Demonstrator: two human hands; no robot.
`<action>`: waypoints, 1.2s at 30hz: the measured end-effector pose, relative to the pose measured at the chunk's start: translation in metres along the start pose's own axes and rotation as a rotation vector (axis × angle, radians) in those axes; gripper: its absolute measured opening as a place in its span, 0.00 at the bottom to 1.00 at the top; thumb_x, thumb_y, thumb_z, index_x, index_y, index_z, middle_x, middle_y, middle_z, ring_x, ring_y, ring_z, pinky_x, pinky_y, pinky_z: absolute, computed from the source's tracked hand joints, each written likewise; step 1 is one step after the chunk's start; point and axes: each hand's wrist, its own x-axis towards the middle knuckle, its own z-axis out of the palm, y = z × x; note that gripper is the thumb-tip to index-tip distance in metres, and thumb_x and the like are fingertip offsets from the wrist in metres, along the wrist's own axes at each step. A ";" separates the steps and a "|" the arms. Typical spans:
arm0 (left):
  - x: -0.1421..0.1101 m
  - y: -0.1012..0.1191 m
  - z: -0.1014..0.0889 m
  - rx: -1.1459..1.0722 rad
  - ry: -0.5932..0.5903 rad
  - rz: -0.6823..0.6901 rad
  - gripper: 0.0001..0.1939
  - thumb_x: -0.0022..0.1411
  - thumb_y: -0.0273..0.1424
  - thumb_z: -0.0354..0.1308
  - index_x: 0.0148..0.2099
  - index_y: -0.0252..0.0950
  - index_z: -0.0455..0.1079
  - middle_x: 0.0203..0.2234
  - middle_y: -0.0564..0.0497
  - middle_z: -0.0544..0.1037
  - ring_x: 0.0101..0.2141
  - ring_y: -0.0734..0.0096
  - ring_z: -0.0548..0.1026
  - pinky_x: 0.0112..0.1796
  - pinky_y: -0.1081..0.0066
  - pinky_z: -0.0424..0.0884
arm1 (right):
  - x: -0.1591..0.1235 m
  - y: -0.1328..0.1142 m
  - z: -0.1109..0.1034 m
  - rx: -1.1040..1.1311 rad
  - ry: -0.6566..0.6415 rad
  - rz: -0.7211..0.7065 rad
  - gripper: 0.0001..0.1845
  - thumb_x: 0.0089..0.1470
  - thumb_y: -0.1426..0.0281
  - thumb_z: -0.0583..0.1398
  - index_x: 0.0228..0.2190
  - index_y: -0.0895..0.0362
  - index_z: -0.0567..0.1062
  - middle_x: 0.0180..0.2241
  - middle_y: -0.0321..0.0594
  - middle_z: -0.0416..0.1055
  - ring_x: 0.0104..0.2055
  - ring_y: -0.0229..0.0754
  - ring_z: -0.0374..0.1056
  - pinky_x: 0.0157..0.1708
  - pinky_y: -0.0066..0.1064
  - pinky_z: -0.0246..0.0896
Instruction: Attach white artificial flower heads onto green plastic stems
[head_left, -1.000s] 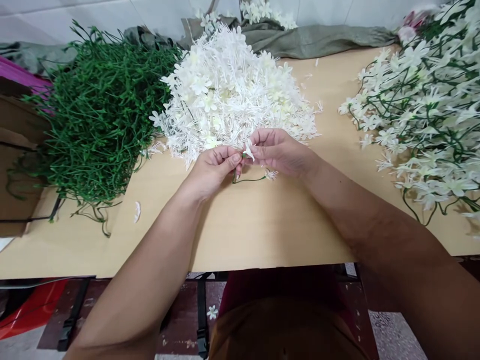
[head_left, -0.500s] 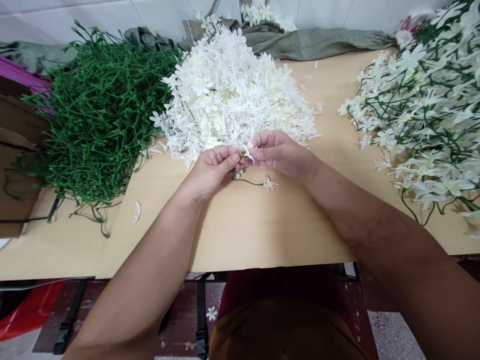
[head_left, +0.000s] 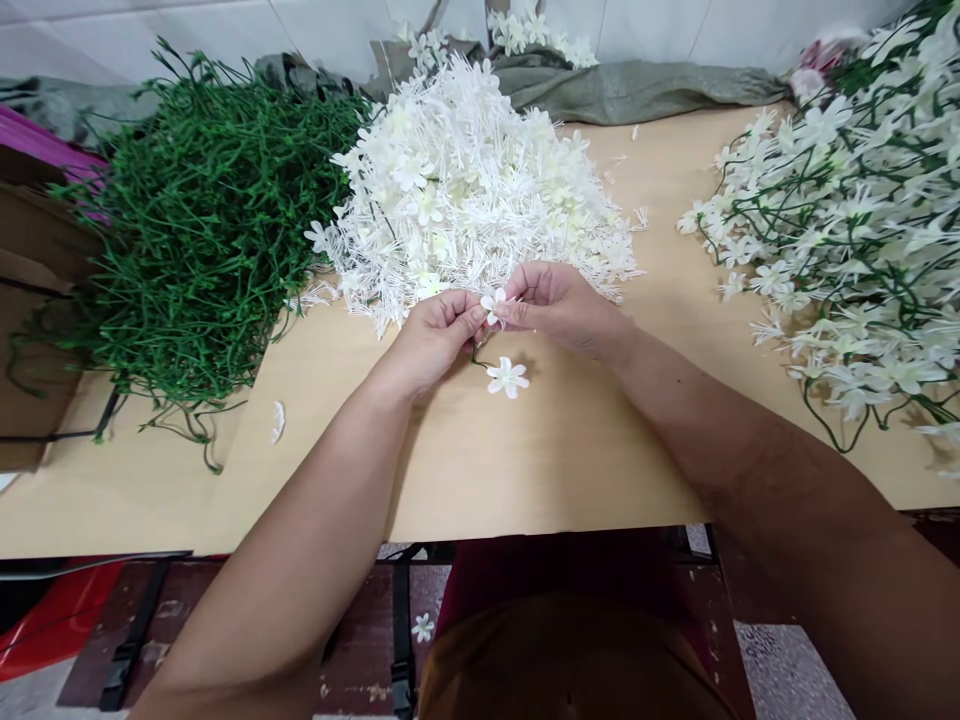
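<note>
My left hand [head_left: 448, 328] pinches a green plastic stem [head_left: 475, 352] near its tip, and its fingers are closed. A second branch of that stem hangs below and carries a white artificial flower [head_left: 508, 377] facing up. Between the two hands is a small white flower [head_left: 494, 305], at the tip of the stem. My right hand [head_left: 559, 308] has thumb and forefinger closed on this flower's petals. Just beyond my hands rises a heap of loose white flower heads [head_left: 480, 190].
A mound of green stems [head_left: 202, 220] lies on the left, beside a cardboard box [head_left: 37, 300]. Finished-looking white flowers on stems [head_left: 862, 240] are piled on the right. A white scrap [head_left: 278, 422] lies on the table [head_left: 510, 480]. Grey-green cloth [head_left: 637, 92] runs along the wall.
The stem has turned in my hands: its hanging flower swung left and now faces upward. The flower between my fingers also shows its face now. Both hands stay nearly in place.
</note>
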 end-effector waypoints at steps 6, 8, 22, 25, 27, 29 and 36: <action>-0.002 0.005 0.002 0.046 0.010 -0.038 0.18 0.47 0.38 0.72 0.22 0.34 0.67 0.16 0.53 0.70 0.19 0.78 0.64 0.21 0.76 0.58 | 0.001 0.001 -0.006 -0.046 -0.005 0.041 0.20 0.34 0.69 0.75 0.24 0.60 0.70 0.21 0.32 0.71 0.26 0.31 0.68 0.28 0.23 0.64; -0.002 0.006 0.003 0.057 0.002 -0.051 0.17 0.48 0.37 0.71 0.22 0.33 0.67 0.16 0.53 0.70 0.18 0.78 0.64 0.21 0.76 0.58 | 0.001 0.001 -0.006 -0.062 -0.005 0.046 0.20 0.33 0.69 0.75 0.23 0.59 0.70 0.20 0.30 0.71 0.25 0.30 0.68 0.28 0.23 0.63; -0.005 0.013 0.004 0.060 -0.070 -0.081 0.18 0.45 0.35 0.72 0.21 0.34 0.65 0.14 0.55 0.66 0.16 0.80 0.59 0.18 0.76 0.53 | 0.003 0.008 -0.006 -0.105 -0.014 0.061 0.23 0.30 0.65 0.76 0.23 0.59 0.70 0.20 0.30 0.69 0.25 0.30 0.64 0.26 0.23 0.59; -0.006 0.013 0.002 0.079 -0.089 -0.082 0.17 0.45 0.35 0.72 0.21 0.34 0.66 0.14 0.55 0.66 0.17 0.80 0.60 0.18 0.76 0.53 | 0.002 0.006 -0.007 -0.144 -0.026 0.074 0.23 0.31 0.66 0.76 0.23 0.59 0.70 0.21 0.30 0.69 0.25 0.30 0.64 0.25 0.23 0.57; -0.006 0.013 0.001 0.096 -0.089 -0.074 0.17 0.46 0.35 0.72 0.22 0.35 0.65 0.14 0.55 0.66 0.17 0.79 0.60 0.18 0.75 0.53 | 0.002 0.006 -0.006 -0.174 -0.017 0.078 0.22 0.32 0.67 0.76 0.23 0.59 0.70 0.21 0.30 0.68 0.25 0.30 0.64 0.25 0.23 0.57; -0.005 0.012 0.001 0.107 -0.089 -0.073 0.17 0.45 0.35 0.72 0.22 0.35 0.65 0.14 0.55 0.66 0.17 0.79 0.60 0.18 0.75 0.53 | 0.002 0.007 -0.004 -0.195 -0.008 0.073 0.21 0.32 0.67 0.75 0.23 0.59 0.70 0.20 0.31 0.68 0.24 0.30 0.63 0.24 0.23 0.57; -0.006 0.009 0.001 0.102 -0.090 -0.058 0.18 0.46 0.36 0.71 0.23 0.36 0.65 0.14 0.57 0.65 0.16 0.79 0.59 0.17 0.75 0.51 | -0.001 0.011 0.004 -0.303 0.061 0.040 0.19 0.39 0.68 0.73 0.22 0.58 0.67 0.18 0.27 0.63 0.20 0.27 0.55 0.19 0.22 0.48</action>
